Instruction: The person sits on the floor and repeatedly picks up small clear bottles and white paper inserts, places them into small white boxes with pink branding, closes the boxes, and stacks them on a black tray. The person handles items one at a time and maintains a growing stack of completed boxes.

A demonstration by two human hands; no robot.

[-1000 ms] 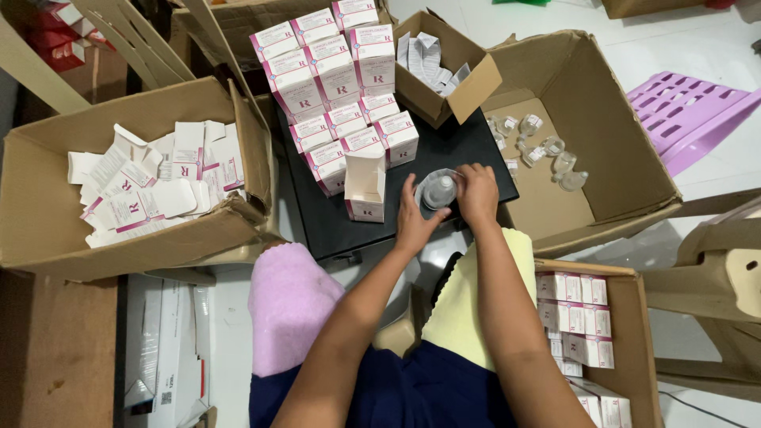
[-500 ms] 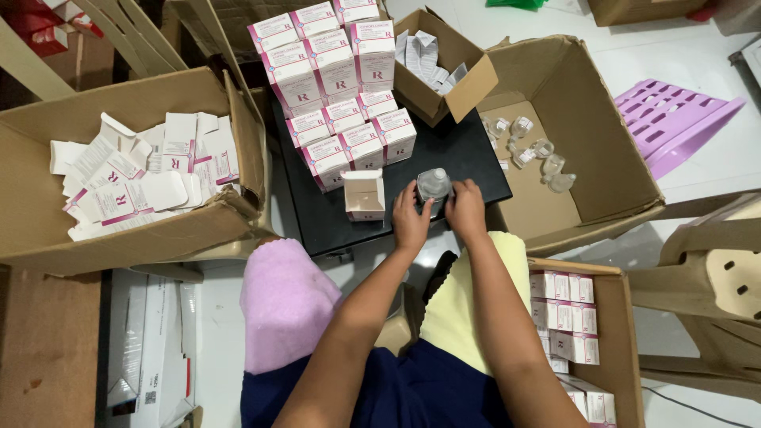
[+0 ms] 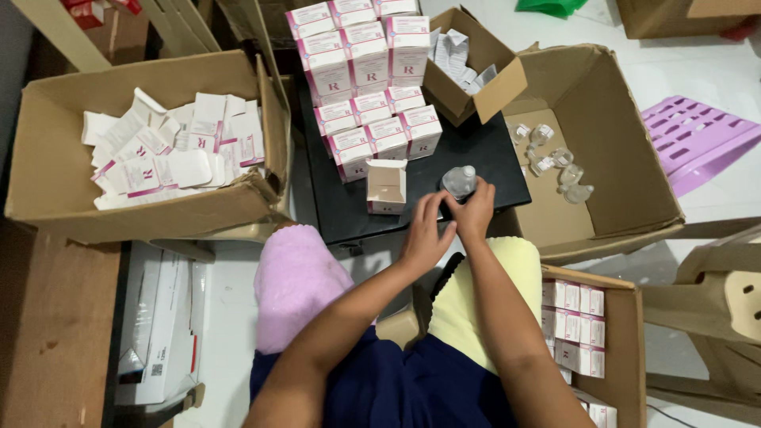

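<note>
2 hands met over a small clear bottle [image 3: 460,181] near the front edge of a black tray [image 3: 507,170], which sat in front of the person's knees. The right hand [image 3: 476,212] had its fingers curled around the bottle's lower part, gripping it, with the capped neck sticking out above the fingertips. The left hand [image 3: 424,234] lay just beside it with the fingers loosely bent toward the bottle's base; whether they actually touched the bottle could not be told, and that hand held nothing of its own.

1 small white and pink carton [image 3: 386,186] stood upright just to the left of the hands with its top flap open, probably placed there so the mouth faced up within easy reach. Behind it, closed cartons of the same kind [image 3: 369,71] were stacked in tidy rows on the tray. On the right, an open cardboard box [image 3: 626,150] held a few more clear bottles [image 3: 555,158]. On the left, another cardboard box [image 3: 47,166] was filled with flat, unfolded cartons [image 3: 170,150]. A smaller box of folded paper leaflets [image 3: 458,51] sat at the tray's far corner. The supplies appeared arranged in an arc around the seated person.
</note>
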